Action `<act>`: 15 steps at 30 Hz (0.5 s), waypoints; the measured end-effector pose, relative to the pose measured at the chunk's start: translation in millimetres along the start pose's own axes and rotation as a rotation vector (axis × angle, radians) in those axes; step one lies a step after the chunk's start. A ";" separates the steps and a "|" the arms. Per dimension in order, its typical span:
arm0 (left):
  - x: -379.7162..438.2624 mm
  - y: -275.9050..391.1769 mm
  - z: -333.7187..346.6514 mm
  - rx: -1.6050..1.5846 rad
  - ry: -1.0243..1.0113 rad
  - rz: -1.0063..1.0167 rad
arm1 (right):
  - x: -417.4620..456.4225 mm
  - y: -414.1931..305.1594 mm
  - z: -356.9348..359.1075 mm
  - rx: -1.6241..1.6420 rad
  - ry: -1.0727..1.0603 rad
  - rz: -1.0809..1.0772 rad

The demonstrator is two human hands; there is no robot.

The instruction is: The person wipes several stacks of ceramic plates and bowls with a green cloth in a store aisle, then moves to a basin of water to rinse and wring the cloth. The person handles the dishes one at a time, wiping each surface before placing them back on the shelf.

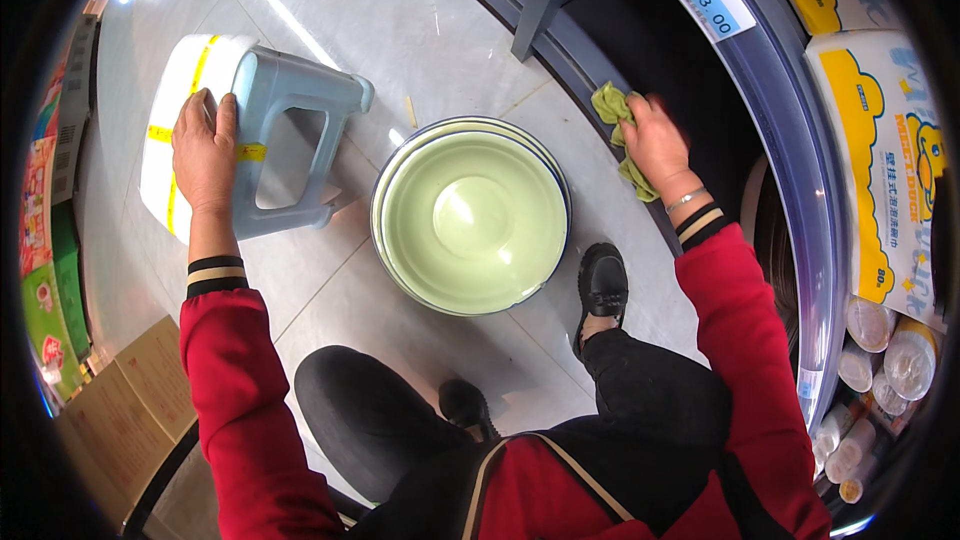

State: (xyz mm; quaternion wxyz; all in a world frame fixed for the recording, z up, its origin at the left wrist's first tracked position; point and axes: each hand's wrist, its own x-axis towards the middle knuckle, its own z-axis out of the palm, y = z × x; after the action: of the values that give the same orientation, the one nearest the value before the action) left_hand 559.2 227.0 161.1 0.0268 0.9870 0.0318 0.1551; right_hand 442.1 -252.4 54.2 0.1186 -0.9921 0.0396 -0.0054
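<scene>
My right hand (656,139) grips a crumpled yellow-green cloth (616,109) against the dark base ledge of the shelving. To the left, my left hand (206,150) rests on a plastic stool (292,64) with blue-grey legs and a white top, wrapped in yellow tape. The fingers lie over its top edge, and the palm side is hidden. Between my hands, pale green enamel basins (472,217) with dark blue rims sit nested on the floor. The uppermost one shows a bare inside with bright reflections.
A grey upright (547,0) and a blue-grey shelf edge (787,112) with a price tag curve along the right. Packaged wipes (874,165) and rolls in clear wrap (870,322) sit there. Cardboard boxes (127,420) stand at left. My black shoes (602,277) are below the basins.
</scene>
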 end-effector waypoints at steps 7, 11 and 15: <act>-0.8 -4.0 0.1 -0.001 0.003 0.006 | 57.4 -33.7 22.0 -0.158 0.143 -0.146; -1.4 -6.2 1.3 0.033 0.007 -0.002 | 97.3 -53.4 37.6 -0.265 0.227 -0.233; -2.9 5.3 -2.8 0.027 0.009 -0.025 | 116.2 -64.9 39.6 -0.310 0.252 -0.200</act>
State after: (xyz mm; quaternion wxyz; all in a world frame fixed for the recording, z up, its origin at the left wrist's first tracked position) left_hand 555.8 221.6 163.2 0.0155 0.9861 0.0464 0.1589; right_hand 563.8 -189.4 31.1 -0.0425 -0.9890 -0.0442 -0.1349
